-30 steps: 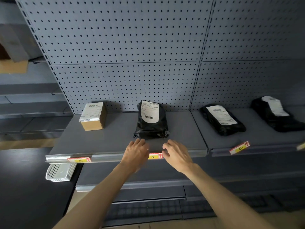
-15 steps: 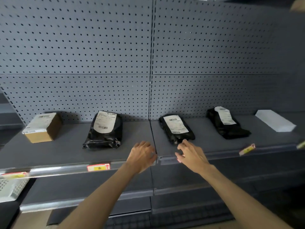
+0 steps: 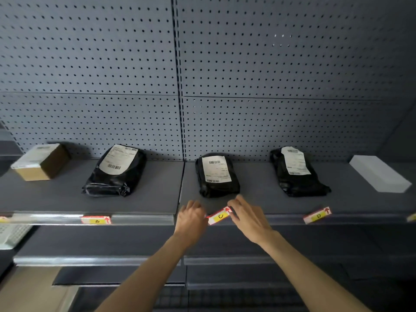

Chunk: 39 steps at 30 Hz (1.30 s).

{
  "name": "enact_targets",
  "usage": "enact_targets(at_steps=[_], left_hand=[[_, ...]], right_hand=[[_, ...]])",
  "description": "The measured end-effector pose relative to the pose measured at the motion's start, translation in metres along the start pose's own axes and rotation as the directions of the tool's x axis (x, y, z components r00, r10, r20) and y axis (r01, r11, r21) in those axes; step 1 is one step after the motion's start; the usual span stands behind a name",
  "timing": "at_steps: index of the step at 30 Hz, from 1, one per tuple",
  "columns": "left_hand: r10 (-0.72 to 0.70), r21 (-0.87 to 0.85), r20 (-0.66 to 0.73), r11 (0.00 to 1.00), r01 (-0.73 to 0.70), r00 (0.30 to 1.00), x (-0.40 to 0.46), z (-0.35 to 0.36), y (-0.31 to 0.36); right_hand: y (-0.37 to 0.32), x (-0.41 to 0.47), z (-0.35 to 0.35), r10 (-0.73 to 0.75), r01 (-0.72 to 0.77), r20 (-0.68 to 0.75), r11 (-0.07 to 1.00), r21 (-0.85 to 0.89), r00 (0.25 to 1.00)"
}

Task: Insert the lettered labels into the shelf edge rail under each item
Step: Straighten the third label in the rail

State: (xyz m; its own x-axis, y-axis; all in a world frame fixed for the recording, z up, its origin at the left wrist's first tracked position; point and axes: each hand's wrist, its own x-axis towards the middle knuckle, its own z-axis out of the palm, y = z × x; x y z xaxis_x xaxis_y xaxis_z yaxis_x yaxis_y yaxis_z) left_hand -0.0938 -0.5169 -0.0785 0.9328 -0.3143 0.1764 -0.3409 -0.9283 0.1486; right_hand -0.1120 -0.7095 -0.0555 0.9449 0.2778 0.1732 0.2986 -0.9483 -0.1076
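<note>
So far the red-and-yellow B label (image 3: 96, 220) sits flat in the grey shelf rail (image 3: 144, 219) lower left; left hand (image 3: 191, 219) and right hand (image 3: 248, 218) seemingly pinch tilted C label (image 3: 219, 216) at centre; tilted D label (image 3: 317, 215) remains.

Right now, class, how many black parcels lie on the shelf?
3: one left of the shelf joint, one just right of it above the hands, one further right. None seems hidden.

pegboard (image 3: 112, 64) | white basket (image 3: 11, 235) lower left | lower shelf (image 3: 90, 246)
</note>
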Motion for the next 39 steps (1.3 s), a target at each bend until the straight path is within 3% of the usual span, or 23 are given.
enact_targets(at_steps=[7,11,16,25,34,39], left_hand=[[-0.024,-0.006,-0.077,1.000,0.024,0.997,0.000,0.011,0.016],[0.074,0.093,-0.050,0.993,-0.069,0.996,0.001,0.007,0.019],[0.086,0.154,0.031,0.984,-0.090,0.996,-0.001,0.009,0.019],[0.155,0.022,-0.053,0.988,-0.154,0.986,0.002,0.001,0.030],[0.210,-0.084,-0.156,0.971,-0.225,0.965,0.034,0.003,0.137],[0.166,-0.087,-0.140,0.980,-0.179,0.976,0.059,0.026,0.217]], right_hand=[[0.002,0.008,0.010,-0.034,0.036,0.033,0.997,-0.061,0.999],[0.013,0.002,0.018,-0.016,0.020,0.053,0.998,-0.063,0.998],[0.013,-0.003,0.028,-0.001,0.003,0.043,0.999,-0.053,0.999],[0.057,-0.030,-0.001,0.009,-0.013,-0.079,0.999,-0.052,0.997],[0.183,-0.097,-0.049,0.218,-0.225,-0.064,0.963,-0.145,0.974],[0.248,-0.113,-0.061,0.196,-0.198,-0.033,0.974,-0.108,0.980]])
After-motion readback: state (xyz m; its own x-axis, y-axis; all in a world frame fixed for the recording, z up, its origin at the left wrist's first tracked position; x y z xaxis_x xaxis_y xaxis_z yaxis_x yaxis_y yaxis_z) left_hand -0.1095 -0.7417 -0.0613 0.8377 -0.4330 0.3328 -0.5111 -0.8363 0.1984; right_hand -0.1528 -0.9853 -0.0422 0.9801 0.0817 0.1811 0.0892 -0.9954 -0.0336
